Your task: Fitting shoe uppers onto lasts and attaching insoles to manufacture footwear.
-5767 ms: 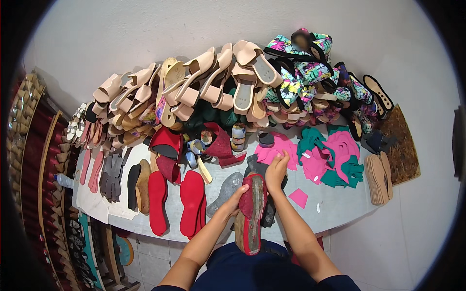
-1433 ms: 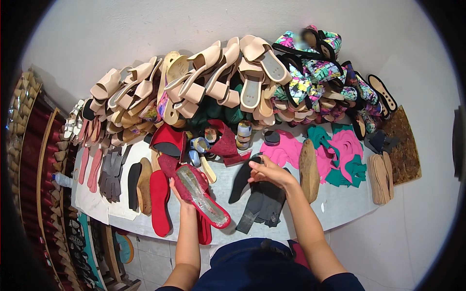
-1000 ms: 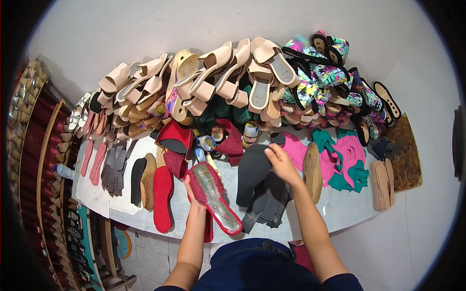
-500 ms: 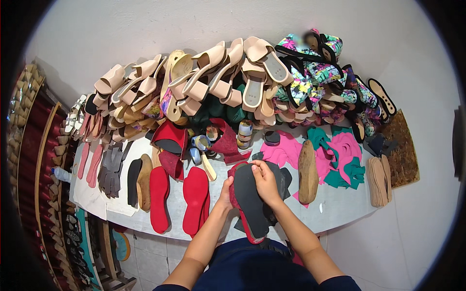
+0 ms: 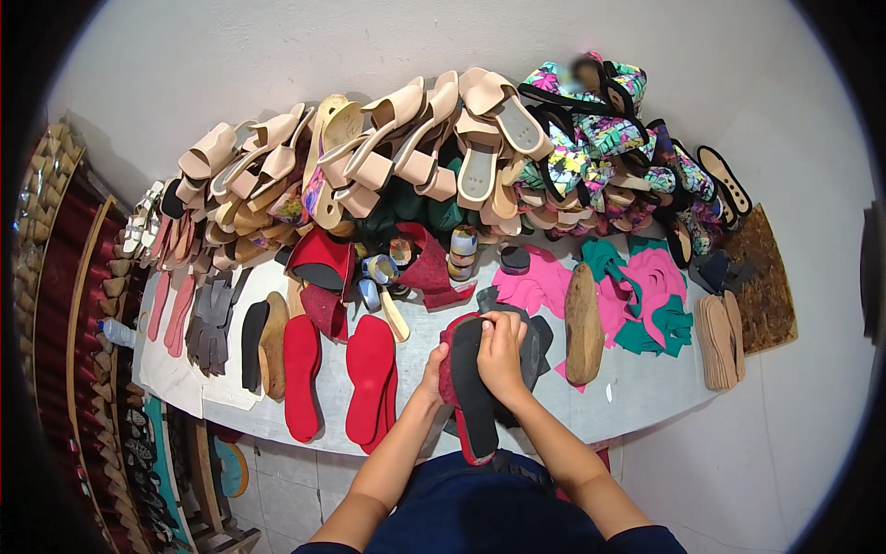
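Left hand [image 5: 432,376] is curled round the left edge of a red sandal [image 5: 448,386], while the right hand [image 5: 501,355] has its fingers bent over the upper right of a black sole [image 5: 474,402], gripping it. A second ago sandal and sole were held apart; now the sole lies against the sandal's upturned face, just right of the left hand. Red insoles [image 5: 371,380] lie left of the left hand, a wooden foot form [image 5: 582,328] right of the right. Well beyond both hands are piled beige sandals [image 5: 380,152].
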A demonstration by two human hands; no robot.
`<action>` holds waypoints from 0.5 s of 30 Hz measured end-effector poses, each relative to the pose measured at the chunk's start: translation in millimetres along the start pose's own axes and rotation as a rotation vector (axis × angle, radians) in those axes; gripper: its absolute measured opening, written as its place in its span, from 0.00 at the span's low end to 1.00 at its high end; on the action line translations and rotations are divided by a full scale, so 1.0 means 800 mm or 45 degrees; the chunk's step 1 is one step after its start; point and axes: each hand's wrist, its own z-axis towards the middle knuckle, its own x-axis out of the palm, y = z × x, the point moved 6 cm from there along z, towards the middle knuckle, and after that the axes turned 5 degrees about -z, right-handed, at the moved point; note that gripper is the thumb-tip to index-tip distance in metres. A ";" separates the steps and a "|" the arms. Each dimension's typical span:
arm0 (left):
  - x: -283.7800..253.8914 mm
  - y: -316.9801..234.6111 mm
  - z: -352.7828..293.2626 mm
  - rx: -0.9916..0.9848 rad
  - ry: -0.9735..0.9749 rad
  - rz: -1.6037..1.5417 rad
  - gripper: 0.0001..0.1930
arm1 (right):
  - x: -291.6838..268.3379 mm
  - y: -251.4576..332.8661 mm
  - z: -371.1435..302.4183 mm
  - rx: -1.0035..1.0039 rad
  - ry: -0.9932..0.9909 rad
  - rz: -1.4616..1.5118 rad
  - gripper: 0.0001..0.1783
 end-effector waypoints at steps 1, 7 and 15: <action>0.003 -0.001 -0.001 -0.015 -0.011 0.029 0.32 | -0.001 0.002 0.002 -0.001 0.001 0.001 0.07; 0.008 0.001 -0.003 -0.049 -0.030 0.044 0.31 | -0.002 0.006 0.008 -0.003 0.019 -0.115 0.08; 0.020 0.008 -0.003 -0.026 -0.068 0.004 0.33 | -0.007 0.009 -0.001 0.060 -0.116 -0.239 0.17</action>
